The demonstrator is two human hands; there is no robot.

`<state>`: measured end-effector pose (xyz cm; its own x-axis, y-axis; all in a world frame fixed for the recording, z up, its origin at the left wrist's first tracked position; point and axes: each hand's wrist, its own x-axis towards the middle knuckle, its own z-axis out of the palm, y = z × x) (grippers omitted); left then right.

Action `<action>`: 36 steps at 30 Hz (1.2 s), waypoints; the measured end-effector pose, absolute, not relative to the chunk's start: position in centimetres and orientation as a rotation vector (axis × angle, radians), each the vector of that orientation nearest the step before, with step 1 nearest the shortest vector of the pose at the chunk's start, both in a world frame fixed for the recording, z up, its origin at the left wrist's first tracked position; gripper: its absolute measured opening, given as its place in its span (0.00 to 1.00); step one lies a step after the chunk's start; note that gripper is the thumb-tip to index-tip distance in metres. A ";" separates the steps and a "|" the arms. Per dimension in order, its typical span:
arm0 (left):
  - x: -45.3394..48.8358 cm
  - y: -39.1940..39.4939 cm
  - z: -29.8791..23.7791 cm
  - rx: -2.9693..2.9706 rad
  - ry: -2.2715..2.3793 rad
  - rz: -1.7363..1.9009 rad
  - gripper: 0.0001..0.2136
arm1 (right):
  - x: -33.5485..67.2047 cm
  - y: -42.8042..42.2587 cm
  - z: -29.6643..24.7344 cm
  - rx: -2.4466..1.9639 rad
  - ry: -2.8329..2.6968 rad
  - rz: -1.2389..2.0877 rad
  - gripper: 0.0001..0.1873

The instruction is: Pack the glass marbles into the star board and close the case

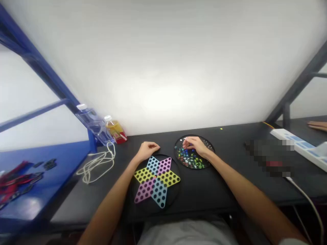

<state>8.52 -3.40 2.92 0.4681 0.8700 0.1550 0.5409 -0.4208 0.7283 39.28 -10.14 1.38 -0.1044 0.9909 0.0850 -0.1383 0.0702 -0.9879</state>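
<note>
Wall: a white wall [163,68] fills the upper view behind everything.
Shelving: a blue steel frame [43,64] rises at left, a grey one [298,85] at right.
Desk: a black desk [230,143] runs across the view, with a grey shirt [186,233] at its near edge.
Blue shelf: a blue shelf [43,200] at left holds red parts [12,180].
Far corner: a clear bottle [94,124] leans beside a yellow-labelled bottle [114,131]; a white cable [97,166] lies coiled below them.
Far right: a power strip [293,144] lies near a pixelated patch [268,158]; beyond it rests a co-worker's hand [316,126].
Board: a six-armed star board [168,178], its arms yellow, pink and blue with black holes, lies flat in front of the person.
Tray: a round black tray [175,149] sits just beside the board, toward the far right.
Marbles: coloured marbles [190,158] lie in a loose spread inside the tray, with no clear long axis.
Right hand: the right hand [196,146] is over the tray, the nearer hand to the marbles, which lie directly beneath it.
Right fingers: the fingers [186,142] are pinched down among the marbles; whether they hold one, I cannot tell.
Left hand: the left hand [149,150] rests at the board's far edge, fingers loosely curled, nothing visible in them.
</note>
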 end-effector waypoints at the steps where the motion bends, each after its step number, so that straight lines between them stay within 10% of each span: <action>1: 8.5 -3.4 2.9 2.114 1.165 0.702 0.15 | 39.2 -10.2 1.4 -0.999 -1.227 1.289 0.21; 36: 8.3 -3.5 3.0 2.114 1.137 0.706 0.15 | 37.7 -12.0 4.3 -1.147 -1.919 0.756 0.19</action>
